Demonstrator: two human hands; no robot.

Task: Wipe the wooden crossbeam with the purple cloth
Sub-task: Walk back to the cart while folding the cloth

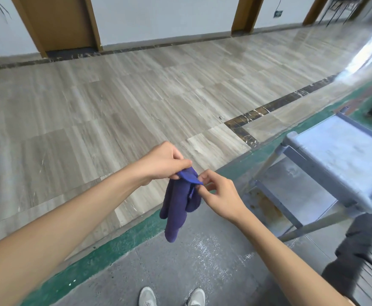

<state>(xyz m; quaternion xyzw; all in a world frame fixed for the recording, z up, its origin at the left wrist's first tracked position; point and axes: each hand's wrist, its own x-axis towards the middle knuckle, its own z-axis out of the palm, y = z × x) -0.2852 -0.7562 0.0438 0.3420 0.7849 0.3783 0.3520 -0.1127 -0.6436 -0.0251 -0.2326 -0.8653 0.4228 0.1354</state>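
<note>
The purple cloth [179,204] hangs in folds in front of me, above the grey floor. My left hand [163,162] pinches its top edge from the left. My right hand [219,195] pinches the same top edge from the right with thumb and fingers. Both hands are close together at chest height. I see no wooden crossbeam in this view.
A grey metal step stool [326,171] stands at the right on the green-edged grey floor [118,246]. A dark fuzzy pole [361,244] leans at the lower right. Beyond lies a pale tiled hall with brown door frames [56,25]. My shoes [171,297] show at the bottom.
</note>
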